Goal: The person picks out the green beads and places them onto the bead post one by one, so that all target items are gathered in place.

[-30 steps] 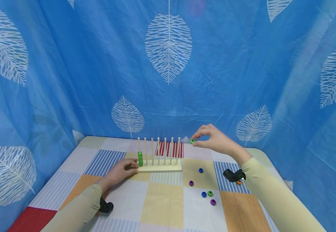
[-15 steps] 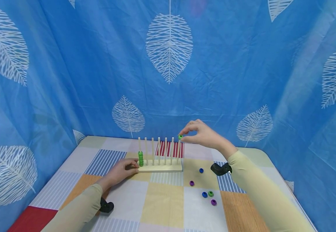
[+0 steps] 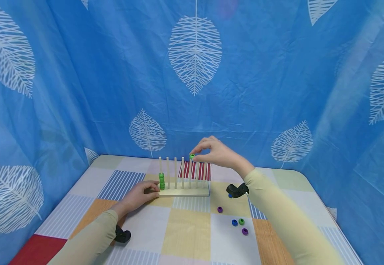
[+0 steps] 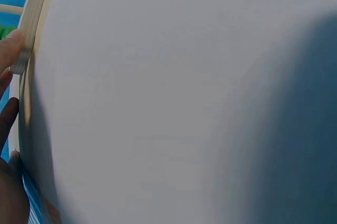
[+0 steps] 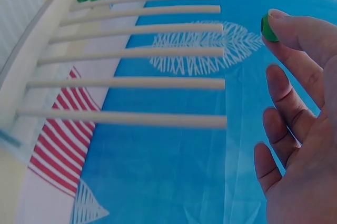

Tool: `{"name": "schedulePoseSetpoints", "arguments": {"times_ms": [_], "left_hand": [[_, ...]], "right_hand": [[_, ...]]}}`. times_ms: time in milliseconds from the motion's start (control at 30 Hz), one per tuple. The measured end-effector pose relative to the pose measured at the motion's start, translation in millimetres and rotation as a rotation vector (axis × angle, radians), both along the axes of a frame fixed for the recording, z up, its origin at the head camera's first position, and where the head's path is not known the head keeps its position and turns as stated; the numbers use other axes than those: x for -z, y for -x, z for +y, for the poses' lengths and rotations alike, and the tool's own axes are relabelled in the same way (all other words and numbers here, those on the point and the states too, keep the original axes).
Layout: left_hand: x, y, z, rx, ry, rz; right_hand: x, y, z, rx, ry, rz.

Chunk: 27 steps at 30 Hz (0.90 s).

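Note:
A pale wooden peg rack [image 3: 185, 192] with several upright pegs stands on the table. Green beads [image 3: 161, 181] are stacked on its leftmost peg. My left hand [image 3: 139, 195] holds the left end of the rack's base; in the left wrist view the thumb [image 4: 11, 48] lies against the base's edge. Between thumb and index finger, my right hand [image 3: 216, 152] pinches a single green bead [image 3: 192, 156] level with the peg tops. From the right wrist, that bead [image 5: 269, 29] shows apart from the peg ends, its other fingers loosely bent.
To the right of the rack lie loose beads: two purple [image 3: 220, 209], one blue [image 3: 234, 223] and one green [image 3: 241, 221]. Another blue bead [image 3: 230, 195] is partly hidden by the right wrist's black camera [image 3: 237, 190]. Behind the table hangs a blue curtain [image 3: 245, 92].
My right hand has carried the green bead leftward, from right of the rack to above its pegs. The left hand stays on the base. An orange bead is now hidden behind the right arm.

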<state>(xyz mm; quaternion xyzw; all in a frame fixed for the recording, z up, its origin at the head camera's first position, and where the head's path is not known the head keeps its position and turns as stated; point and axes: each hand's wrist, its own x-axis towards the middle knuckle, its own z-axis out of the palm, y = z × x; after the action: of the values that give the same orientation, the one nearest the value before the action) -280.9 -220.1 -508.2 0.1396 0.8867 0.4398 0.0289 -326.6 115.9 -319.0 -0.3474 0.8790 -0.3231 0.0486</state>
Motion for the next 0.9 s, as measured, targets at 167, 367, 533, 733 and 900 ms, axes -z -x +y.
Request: {"name": "schedulePoseSetpoints", "arguments": {"times_ms": [167,367,533,733,900], "left_hand": [[0.7,1.6,0.6,-0.006,0.008,0.004],[1.2,2.4,0.9,0.005,-0.008,-0.001],[0.4,1.3,0.6,0.012,-0.017,0.002],[0.9,0.2,-0.4,0.02,-0.022,0.01],[0.4,0.6,-0.6,0.02,-0.023,0.009]], "right_hand": [[1.3,3.1,-14,-0.025,0.001,0.008],[3.0,6.7,-27,-0.052,0.014,0.006],[4.4,10.1,-40,-0.072,0.022,0.02],[7.5,14.5,-54,-0.079,0.033,0.007],[9.5,17.7,-61,-0.071,0.028,-0.003]]}}
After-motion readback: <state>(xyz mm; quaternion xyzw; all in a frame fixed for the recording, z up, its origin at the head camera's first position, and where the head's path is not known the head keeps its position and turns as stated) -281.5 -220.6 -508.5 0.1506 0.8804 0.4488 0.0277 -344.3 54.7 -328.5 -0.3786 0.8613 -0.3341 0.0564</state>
